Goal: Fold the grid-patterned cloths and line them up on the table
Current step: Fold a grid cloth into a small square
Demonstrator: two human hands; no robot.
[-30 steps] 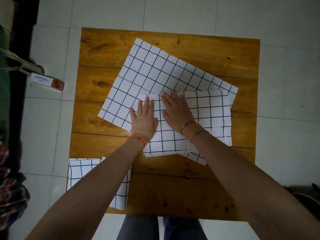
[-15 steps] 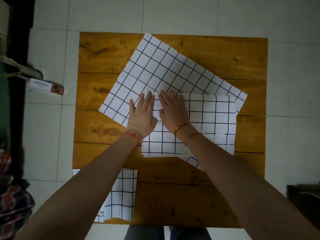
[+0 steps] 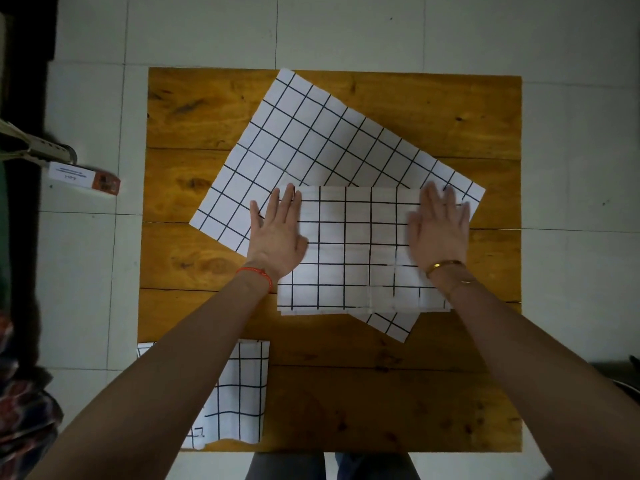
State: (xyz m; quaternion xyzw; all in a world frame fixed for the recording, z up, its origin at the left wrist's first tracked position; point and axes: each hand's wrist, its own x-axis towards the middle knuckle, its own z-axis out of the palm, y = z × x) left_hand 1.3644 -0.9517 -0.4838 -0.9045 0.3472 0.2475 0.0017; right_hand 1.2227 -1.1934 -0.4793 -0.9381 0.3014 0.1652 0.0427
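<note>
A folded cloth [image 3: 239, 393] lies at the table's [image 3: 381, 403] near-left corner. The left hand [image 3: 277, 233] lies flat, fingers together, on the middle folded cloth's [image 3: 353, 251] left edge; the right hand [image 3: 440, 230] lies flat on its right side, above an unfolded cloth [image 3: 311, 140].

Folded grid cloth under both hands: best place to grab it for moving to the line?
Probably the near edge of the folded grid cloth, coming from the person's side. Its layered edges stack there on bare table, so fingers could pinch all layers together. The far edge lies over the unfolded cloth, risking snagging it. The left hand and right hand rest flat on top.
</note>
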